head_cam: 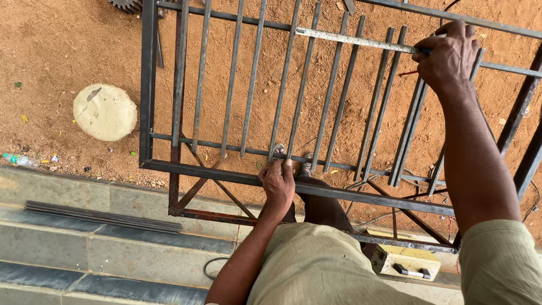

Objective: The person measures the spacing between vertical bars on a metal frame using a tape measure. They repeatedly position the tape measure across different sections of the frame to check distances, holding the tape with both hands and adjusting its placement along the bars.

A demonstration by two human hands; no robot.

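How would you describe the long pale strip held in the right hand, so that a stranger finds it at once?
Start at the dark metal grille frame lying over the red soil. Near its far edge, the right hand pinches one end of a steel tape. It is the only pale, flat strip, and it lies across the dark upright bars rather than along them.

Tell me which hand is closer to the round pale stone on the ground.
Left. The left hand grips the grille frame's near rail, to the right of the pale stone. The right hand is far across the grille, on the steel ruler.
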